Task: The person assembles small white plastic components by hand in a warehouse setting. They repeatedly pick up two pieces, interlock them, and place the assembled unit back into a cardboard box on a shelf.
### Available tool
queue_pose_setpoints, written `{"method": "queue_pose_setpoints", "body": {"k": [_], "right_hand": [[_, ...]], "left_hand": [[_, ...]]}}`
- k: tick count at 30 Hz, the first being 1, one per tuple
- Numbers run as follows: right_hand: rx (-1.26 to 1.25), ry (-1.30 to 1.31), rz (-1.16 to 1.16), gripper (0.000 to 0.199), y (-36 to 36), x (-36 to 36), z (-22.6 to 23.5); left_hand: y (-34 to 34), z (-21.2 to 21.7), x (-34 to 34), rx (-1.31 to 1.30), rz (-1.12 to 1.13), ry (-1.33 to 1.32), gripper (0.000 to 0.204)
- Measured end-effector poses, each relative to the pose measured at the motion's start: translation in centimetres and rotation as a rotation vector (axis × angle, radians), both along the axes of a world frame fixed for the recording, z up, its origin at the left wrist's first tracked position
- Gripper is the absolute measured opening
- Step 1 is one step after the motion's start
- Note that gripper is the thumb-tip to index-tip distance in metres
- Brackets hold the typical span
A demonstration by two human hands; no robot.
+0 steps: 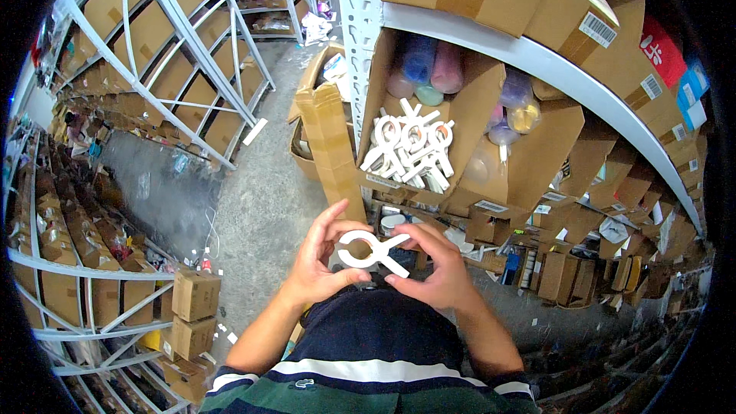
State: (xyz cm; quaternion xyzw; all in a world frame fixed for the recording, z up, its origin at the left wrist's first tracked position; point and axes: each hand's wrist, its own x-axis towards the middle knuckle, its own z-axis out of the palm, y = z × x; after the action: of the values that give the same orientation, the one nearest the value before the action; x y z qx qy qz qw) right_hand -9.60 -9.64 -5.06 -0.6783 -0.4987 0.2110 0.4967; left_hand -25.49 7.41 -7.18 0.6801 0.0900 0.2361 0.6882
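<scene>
A large white plastic spring clip (379, 251) is held up in front of my body, its round jaws toward the left and its two handles spread to the right. My left hand (313, 267) grips the round jaw end between the thumb below and the fingers above. The fingers and thumb of my right hand (443, 272) are closed on the handle ends. Ahead of my hands, an open cardboard box (477, 111) on the shelf holds a heap of similar white clips (410, 146). Rolled blue and pink items (433, 61) lie behind the heap.
A metal rack post (359, 23) rises beside the box. More open cartons (537, 155) line the shelf to the right, below a curved-looking shelf beam (529, 50). A tall cardboard piece (331, 142) stands left of the post. Stacked cartons (195, 295) and racks (184, 38) border the aisle floor (253, 192).
</scene>
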Motion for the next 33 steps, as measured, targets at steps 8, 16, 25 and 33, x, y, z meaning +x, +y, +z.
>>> {"method": "queue_pose_setpoints", "body": {"k": [8,16,25,33], "right_hand": [[0.03,-0.103,-0.173,0.051,-0.3,-0.1,-1.6],[0.049,-0.186,-0.162,0.05,-0.8,0.2,-1.9],[0.109,-0.25,-0.103,0.043,-0.9,0.2,-0.5],[0.027,-0.199,-0.057,0.066,-2.1,0.1,-0.7]], "left_hand": [[0.7,-2.5,0.1,0.141,0.084,-0.109,0.126],[1.1,-1.5,-0.4,0.328,0.092,-0.005,0.111],[1.0,1.2,-0.2,0.645,0.086,0.013,0.095],[0.2,2.1,0.6,0.702,0.003,0.036,0.086]]}}
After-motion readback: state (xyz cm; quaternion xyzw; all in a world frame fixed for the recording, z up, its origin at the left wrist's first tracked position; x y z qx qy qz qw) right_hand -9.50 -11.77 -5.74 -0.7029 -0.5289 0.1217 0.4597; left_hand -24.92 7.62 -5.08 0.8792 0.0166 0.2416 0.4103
